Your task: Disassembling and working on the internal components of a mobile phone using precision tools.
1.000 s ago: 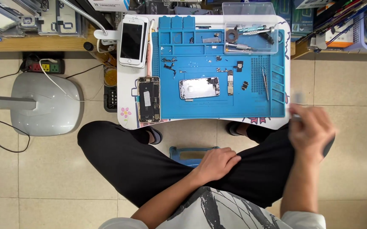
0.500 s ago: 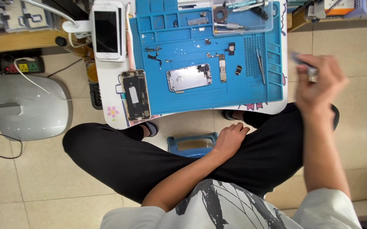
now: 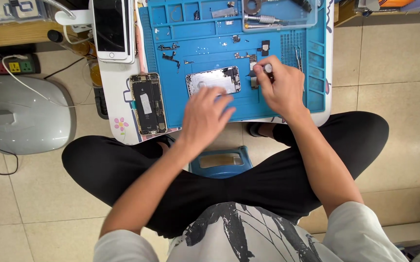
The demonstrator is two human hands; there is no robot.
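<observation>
A silver phone back housing [image 3: 213, 79] lies on the blue repair mat [image 3: 278, 104]. My left hand [image 3: 205, 114] hovers blurred just below it, fingers spread, holding nothing I can see. My right hand [image 3: 277, 87] sits right of the housing, fingers closed on a small screwdriver [image 3: 267, 68] whose pale cap sticks up. A small dark part [image 3: 252, 77] lies under the right fingers. An opened phone body [image 3: 147, 103] with its dark battery showing rests on the white table left of the mat.
A white phone [image 3: 111, 29] lies screen-up at the back left. A clear tray [image 3: 280, 12] holds tools at the back of the mat. Tweezers [image 3: 299, 58] lie on the mat's right. A grey lamp base [image 3: 23, 114], a power strip [image 3: 8, 65] and a blue stool [image 3: 221, 162] are below.
My left hand rose from my lap to the mat's front. My right hand came in from the right side, down onto the mat beside the housing, with the tool.
</observation>
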